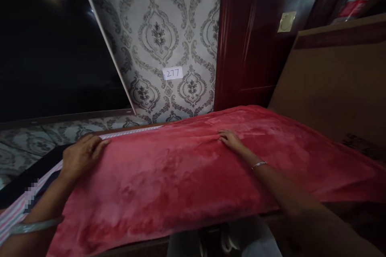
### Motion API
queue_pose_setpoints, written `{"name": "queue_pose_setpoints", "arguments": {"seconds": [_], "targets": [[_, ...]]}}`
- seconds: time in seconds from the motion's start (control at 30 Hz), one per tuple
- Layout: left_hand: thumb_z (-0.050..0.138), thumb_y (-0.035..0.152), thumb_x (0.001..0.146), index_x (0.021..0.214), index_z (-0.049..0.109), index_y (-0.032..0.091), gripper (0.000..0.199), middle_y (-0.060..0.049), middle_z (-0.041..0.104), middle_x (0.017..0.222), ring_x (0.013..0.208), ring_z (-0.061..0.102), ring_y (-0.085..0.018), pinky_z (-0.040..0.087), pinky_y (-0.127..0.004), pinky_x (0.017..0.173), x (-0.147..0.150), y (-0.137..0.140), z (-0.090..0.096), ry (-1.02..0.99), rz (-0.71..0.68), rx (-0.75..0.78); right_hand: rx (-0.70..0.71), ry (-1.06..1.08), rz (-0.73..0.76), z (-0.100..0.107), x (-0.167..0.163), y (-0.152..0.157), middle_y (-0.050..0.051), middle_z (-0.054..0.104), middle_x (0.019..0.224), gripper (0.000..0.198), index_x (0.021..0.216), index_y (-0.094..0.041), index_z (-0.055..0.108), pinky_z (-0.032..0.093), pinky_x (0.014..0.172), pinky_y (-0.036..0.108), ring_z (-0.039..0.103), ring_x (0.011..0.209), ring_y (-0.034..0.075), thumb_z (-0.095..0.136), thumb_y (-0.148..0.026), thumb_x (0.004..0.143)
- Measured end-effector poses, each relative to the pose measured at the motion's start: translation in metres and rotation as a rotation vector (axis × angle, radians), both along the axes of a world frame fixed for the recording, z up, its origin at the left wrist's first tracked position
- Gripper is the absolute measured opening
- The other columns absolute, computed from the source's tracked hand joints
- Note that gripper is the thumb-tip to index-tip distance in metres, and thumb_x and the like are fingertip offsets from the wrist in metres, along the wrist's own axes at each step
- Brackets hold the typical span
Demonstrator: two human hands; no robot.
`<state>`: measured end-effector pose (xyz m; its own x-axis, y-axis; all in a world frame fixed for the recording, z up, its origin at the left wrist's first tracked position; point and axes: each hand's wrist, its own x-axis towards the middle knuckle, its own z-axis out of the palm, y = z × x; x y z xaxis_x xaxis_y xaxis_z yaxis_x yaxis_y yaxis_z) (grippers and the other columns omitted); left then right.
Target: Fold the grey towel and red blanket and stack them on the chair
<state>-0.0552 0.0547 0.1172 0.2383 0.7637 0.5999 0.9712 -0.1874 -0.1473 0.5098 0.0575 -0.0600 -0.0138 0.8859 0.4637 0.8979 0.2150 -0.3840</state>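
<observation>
One large, red, mottled plush cloth (169,184) lay spread across the lower half of the view, over a mostly hidden support, and formed the dial's centre. Left hand (81,153), at ten o'clock: set at the cloth's far left corner, fingers curled, thumb toward the fabric; whether it gripped the edge could not be told. Right hand (230,139), at one o'clock: thumb and fingertips narrowly spaced at a shallow crease; a pinch could not be confirmed. Handling note, by judgement: the creases beside the right hand called for light, flat strokes outward, the left hand steadying its corner, since hard tugging might have dragged the pale striped fabric (46,180) showing at nine o'clock. Wrist pieces: one pale green, rounded bangle (36,226), left; one slim silver bangle (259,164), right. Surroundings: black, flat screen (57,52), ten o'clock; grey damask wallpaper (158,36), twelve, bearing a white paper label (173,73) marked 277; dark red, glossy wooden panel (250,48), one o'clock; brown cardboard box (331,84), two o'clock, with a clear bottle with a red-and-white label (357,2) above; light-coloured trousers (256,239), five o'clock.
</observation>
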Motion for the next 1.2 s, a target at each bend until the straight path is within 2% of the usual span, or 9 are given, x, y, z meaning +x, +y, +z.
{"name": "queue_pose_setpoints", "arguments": {"seconds": [0.1, 0.2, 0.3, 0.47, 0.6, 0.77, 0.93, 1.1, 1.2], "targets": [[0.029, 0.057, 0.09, 0.072, 0.056, 0.024, 0.046, -0.005, 0.066, 0.086, 0.078, 0.064, -0.022, 0.042, -0.029, 0.06, -0.001, -0.002, 0.002, -0.014, 0.014, -0.033, 0.038, 0.017, -0.038, 0.014, 0.004, -0.006, 0.01, 0.075, 0.097, 0.025, 0.089, -0.021, 0.071, 0.052, 0.086, 0.038, 0.067, 0.092, 0.025, 0.046, -0.021, 0.09], [0.031, 0.058, 0.088, 0.068, 0.053, 0.025, 0.045, -0.005, 0.066, 0.081, 0.074, 0.064, -0.023, 0.045, -0.031, 0.06, -0.005, -0.004, -0.006, -0.014, 0.0, -0.065, 0.098, 0.028, -0.074, 0.03, 0.013, -0.024, 0.01, 0.073, 0.095, 0.024, 0.089, -0.021, 0.067, 0.051, 0.083, 0.035, 0.065, 0.091, 0.025, 0.044, -0.024, 0.093], [0.038, 0.064, 0.082, 0.073, 0.057, 0.027, 0.043, -0.005, 0.067, 0.078, 0.076, 0.067, -0.027, 0.049, -0.034, 0.062, -0.016, -0.015, -0.025, -0.028, -0.024, -0.12, 0.178, 0.017, -0.072, 0.035, 0.021, -0.056, 0.01, 0.071, 0.095, 0.024, 0.091, -0.022, 0.065, 0.049, 0.085, 0.036, 0.063, 0.092, 0.025, 0.043, -0.028, 0.095], [0.049, 0.073, 0.071, 0.102, 0.068, 0.033, 0.054, -0.005, 0.075, 0.102, 0.089, 0.072, -0.033, 0.057, -0.042, 0.075, -0.038, -0.049, -0.07, -0.049, -0.135, -0.215, 0.256, -0.036, -0.004, 0.006, 0.023, -0.116, 0.01, 0.068, 0.088, 0.031, 0.088, -0.022, 0.064, 0.051, 0.079, 0.037, 0.063, 0.083, 0.024, 0.038, -0.033, 0.099], [0.046, 0.072, 0.077, 0.104, 0.073, 0.035, 0.053, -0.006, 0.076, 0.105, 0.095, 0.072, -0.033, 0.058, -0.043, 0.083, -0.039, -0.073, -0.091, 0.001, -0.214, -0.378, 0.224, -0.033, 0.031, -0.019, 0.018, -0.143, 0.01, 0.07, 0.09, 0.032, 0.093, -0.022, 0.066, 0.054, 0.079, 0.039, 0.065, 0.084, 0.024, 0.037, -0.033, 0.099], [0.052, 0.069, 0.081, 0.113, 0.071, 0.03, 0.054, -0.009, 0.073, 0.108, 0.101, 0.07, -0.03, 0.054, -0.037, 0.089, -0.03, -0.099, -0.091, 0.011, -0.208, -0.522, 0.144, -0.051, 0.024, -0.027, 0.02, -0.158, 0.011, 0.072, 0.1, 0.034, 0.105, -0.022, 0.07, 0.053, 0.086, 0.043, 0.066, 0.093, 0.027, 0.041, -0.038, 0.097], [0.062, 0.066, 0.08, 0.133, 0.061, 0.024, 0.068, -0.014, 0.067, 0.127, 0.117, 0.063, -0.031, 0.045, -0.041, 0.103, -0.033, -0.122, -0.087, 0.075, -0.223, -0.566, 0.067, -0.143, 0.008, -0.034, 0.034, -0.174, 0.01, 0.07, 0.12, 0.044, 0.128, -0.026, 0.065, 0.046, 0.1, 0.049, 0.063, 0.11, 0.031, 0.046, -0.047, 0.093], [0.06, 0.066, 0.083, 0.14, 0.052, 0.018, 0.075, -0.017, 0.064, 0.133, 0.121, 0.059, -0.034, 0.038, -0.049, 0.108, -0.047, -0.133, -0.094, 0.172, -0.355, -0.476, 0.2, -0.286, 0.026, -0.041, 0.041, -0.183, 0.01, 0.067, 0.13, 0.051, 0.136, -0.025, 0.06, 0.043, 0.1, 0.053, 0.058, 0.119, 0.033, 0.045, -0.05, 0.094], [0.06, 0.056, 0.085, 0.14, 0.052, 0.018, 0.067, -0.017, 0.063, 0.134, 0.125, 0.057, -0.034, 0.038, -0.049, 0.109, -0.055, -0.133, -0.099, 0.206, -0.402, -0.428, 0.259, -0.327, 0.02, -0.039, 0.033, -0.18, 0.011, 0.067, 0.129, 0.048, 0.135, -0.024, 0.062, 0.044, 0.098, 0.051, 0.058, 0.118, 0.032, 0.045, -0.043, 0.095]]}}
